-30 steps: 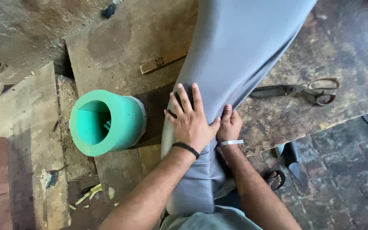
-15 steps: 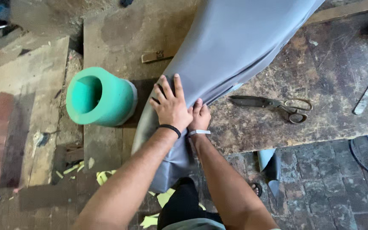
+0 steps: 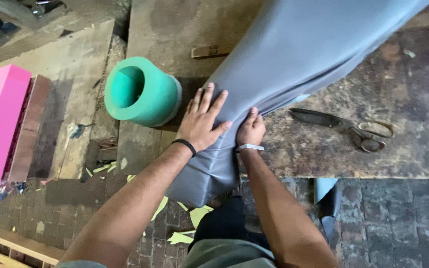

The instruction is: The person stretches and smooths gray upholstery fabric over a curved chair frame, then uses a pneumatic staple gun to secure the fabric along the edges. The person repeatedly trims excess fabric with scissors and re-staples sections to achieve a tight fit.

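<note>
Pressing flat, the left hand [image 3: 202, 121] lies open on the grey cloth [image 3: 294, 64] draped over the worn table [image 3: 398, 99], while the right hand [image 3: 250, 130] pinches a fold at the table's edge. Judging by this, smoothing is underway; scissors [image 3: 346, 128] lie near, a green tube [image 3: 140, 92] beside.

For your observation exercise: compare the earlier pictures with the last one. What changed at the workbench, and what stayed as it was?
The right hand closed, its fingers curled into the grey fabric; a second ago they lay flat. The left hand stays flat on the fabric. The green foam cylinder and the scissors lie unmoved; only the camera view shifted.
</note>
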A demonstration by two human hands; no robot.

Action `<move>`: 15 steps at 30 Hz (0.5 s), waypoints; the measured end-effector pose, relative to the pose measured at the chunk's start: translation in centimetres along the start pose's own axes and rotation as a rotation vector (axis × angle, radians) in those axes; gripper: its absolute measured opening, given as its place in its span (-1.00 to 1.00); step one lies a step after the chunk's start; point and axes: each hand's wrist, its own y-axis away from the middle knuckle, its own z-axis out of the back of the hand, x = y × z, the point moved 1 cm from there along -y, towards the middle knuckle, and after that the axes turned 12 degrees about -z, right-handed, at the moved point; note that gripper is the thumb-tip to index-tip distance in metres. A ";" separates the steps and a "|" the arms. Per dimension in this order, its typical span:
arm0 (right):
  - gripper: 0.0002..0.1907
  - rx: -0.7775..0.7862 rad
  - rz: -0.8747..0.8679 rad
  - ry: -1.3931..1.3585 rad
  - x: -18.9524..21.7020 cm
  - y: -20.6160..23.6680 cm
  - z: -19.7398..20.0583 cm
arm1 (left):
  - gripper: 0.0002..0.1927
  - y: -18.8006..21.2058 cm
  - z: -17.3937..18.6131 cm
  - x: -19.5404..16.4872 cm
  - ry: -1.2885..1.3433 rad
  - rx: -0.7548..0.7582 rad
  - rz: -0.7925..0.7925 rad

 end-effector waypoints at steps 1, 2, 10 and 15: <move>-0.40 0.019 0.024 -0.016 0.0 0.1 -0.2 | -0.14 0.1 0.0 0.7 0.060 -0.024 -0.023; -0.40 0.031 0.046 -0.031 -0.1 0.2 -0.4 | -0.17 0.1 0.2 1.4 0.123 -0.046 -0.053; -0.44 0.094 0.097 -0.240 -2.1 -0.4 -1.6 | 0.01 -7.5 2.5 0.0 0.010 0.088 -0.309; -0.54 0.214 -0.392 -0.313 -1.4 0.9 2.1 | -0.07 -8.6 2.2 -2.1 -0.054 0.033 -0.337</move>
